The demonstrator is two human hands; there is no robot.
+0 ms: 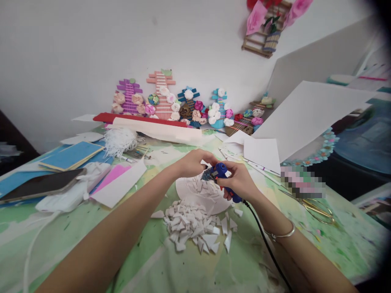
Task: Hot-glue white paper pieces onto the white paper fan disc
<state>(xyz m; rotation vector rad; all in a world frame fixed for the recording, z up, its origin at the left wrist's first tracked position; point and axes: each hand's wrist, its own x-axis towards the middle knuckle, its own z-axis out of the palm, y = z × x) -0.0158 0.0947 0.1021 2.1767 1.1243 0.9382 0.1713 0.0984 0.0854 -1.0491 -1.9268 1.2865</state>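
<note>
My right hand is closed around a blue glue gun whose black cord trails back along my forearm. Its nozzle points left toward my left hand. That hand is curled in a pinch just at the gun's tip, and what it holds is too small to make out. Both hands hover over a round white disc with white chips stuck on it. A heap of small white cut pieces lies on the green table just in front of the disc.
Gold scissors lie to the right. A phone, blue sheets, white and pink paper and a tangle of white string sit on the left. Stick-and-flower crafts line the wall. Large white sheets lean at right.
</note>
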